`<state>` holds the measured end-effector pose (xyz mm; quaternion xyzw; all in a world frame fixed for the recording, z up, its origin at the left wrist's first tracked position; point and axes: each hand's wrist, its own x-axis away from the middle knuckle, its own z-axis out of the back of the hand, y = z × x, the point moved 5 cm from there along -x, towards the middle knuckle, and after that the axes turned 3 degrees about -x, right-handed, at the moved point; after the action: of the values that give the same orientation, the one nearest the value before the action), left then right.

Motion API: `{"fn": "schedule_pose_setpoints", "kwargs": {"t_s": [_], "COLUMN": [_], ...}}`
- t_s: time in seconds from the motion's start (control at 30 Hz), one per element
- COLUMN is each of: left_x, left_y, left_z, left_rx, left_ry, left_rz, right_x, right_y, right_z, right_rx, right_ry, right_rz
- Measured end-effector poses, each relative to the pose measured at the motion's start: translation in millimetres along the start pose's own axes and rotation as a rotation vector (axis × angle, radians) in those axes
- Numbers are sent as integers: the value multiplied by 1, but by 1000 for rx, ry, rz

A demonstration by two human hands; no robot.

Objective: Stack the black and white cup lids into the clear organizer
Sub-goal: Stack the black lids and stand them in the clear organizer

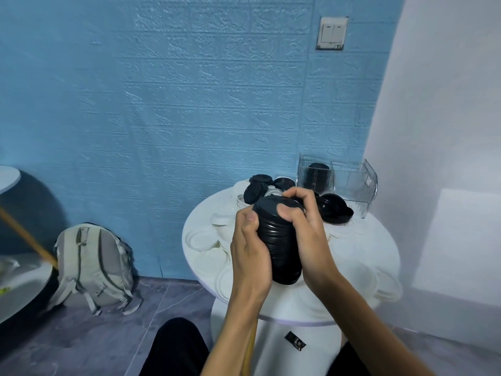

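Observation:
A tall stack of black lids [279, 240] is held above the round white table [298, 302]. My left hand [250, 256] grips its left side, and my right hand [303, 229] curls over its top and right side. Loose black lids [334, 208] lie behind the hands, with more black lids [256, 189] at the far left of the table. White lids [200, 238] are spread over the tabletop. The clear organizer [349, 183] stands at the back right; its left compartment holds a stack of black lids [317, 176].
A blue brick-pattern wall rises behind the table and a white wall runs along the right. A grey backpack [93, 267] leans on the floor at the left. Another white table edge [16, 289] shows at the far left.

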<state>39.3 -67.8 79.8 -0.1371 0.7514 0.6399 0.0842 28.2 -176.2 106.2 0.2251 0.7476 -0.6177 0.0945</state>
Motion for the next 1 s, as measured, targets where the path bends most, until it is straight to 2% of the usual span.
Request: {"fn": "schedule_pose_setpoints", "kwargs": {"t_s": [0.1, 0.27, 0.4, 0.57, 0.7, 0.87, 1.0], "left_x": [6, 11, 10, 8, 9, 13, 13], "left_y": [-3, -4, -11, -20, -25, -33, -34], "left_z": [-4, -7, -4, -3, -1, 4, 5], "left_rx": [45, 34, 42, 55, 71, 31, 69], "left_ry": [5, 12, 27, 16, 94, 191, 191], "left_rz": [31, -30, -15, -4, 37, 10, 12], "right_x": [3, 11, 20, 28, 31, 34, 32], "right_y": [4, 11, 25, 36, 45, 49, 44], "right_z": [3, 9, 9, 6, 3, 4, 1], "right_rx": [80, 197, 131, 112, 91, 96, 139], "right_ry": [25, 94, 120, 228, 286, 303, 237], "right_rz": [43, 109, 7, -46, -70, -53, -54]}}
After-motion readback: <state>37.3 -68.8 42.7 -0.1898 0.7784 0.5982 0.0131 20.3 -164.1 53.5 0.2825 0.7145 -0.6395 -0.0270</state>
